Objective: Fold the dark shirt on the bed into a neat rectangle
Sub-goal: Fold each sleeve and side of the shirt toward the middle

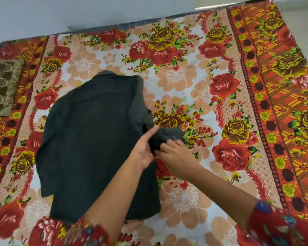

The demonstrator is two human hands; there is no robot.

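The dark shirt [96, 139] lies back-up on the flowered bed sheet [185, 77], collar at the far end. Its left sleeve lies spread along the left side. The right sleeve's cuff [171, 135], with a small button showing, sticks out to the right of the shirt's body. My left hand [146, 150] presses on the shirt's right edge, its fingers pinching the sleeve fabric. My right hand [176, 155] grips the cuff from the right, touching the left hand.
A brown patterned cushion [4, 86] rests at the bed's left edge. The sheet's red and orange border [283, 95] runs down the right side. A pale wall and floor lie beyond the bed's far edge.
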